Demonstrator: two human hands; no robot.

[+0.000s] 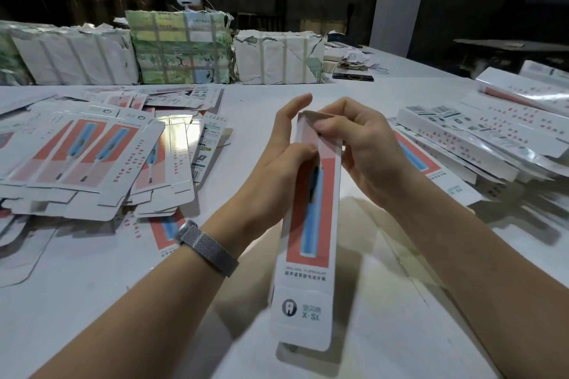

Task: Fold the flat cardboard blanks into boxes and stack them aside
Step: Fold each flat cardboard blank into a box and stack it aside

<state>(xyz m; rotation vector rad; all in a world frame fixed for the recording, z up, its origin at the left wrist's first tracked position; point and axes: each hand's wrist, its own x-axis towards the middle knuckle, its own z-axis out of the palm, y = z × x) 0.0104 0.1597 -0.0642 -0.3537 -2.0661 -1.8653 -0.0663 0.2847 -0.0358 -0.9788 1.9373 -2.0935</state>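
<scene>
Between both hands' fingers (321, 126), box (309, 224).

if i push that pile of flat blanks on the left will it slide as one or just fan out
The pile of blanks would probably fan out: the sheets already lie loose and skewed over each other. Their glossy faces catch glare, so they likely slip easily on one another. Each looks thin and light, so an edge may lift or bend rather than push the rest along.
</scene>
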